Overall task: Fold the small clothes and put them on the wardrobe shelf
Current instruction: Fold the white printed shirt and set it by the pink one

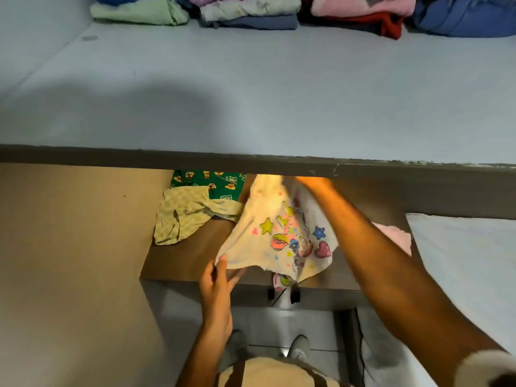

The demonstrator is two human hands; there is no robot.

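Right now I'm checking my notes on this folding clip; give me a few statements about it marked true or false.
1. Both hands hold the white printed garment. True: left hand at its near edge, right hand at its far end.
2. The green patterned cloth lies on the upper shelf. False: it lies below, under that shelf's edge.
3. Folded clothes sit at the upper shelf's back. True.
4. The pale yellow-green garment is neatly folded. False: it lies crumpled.
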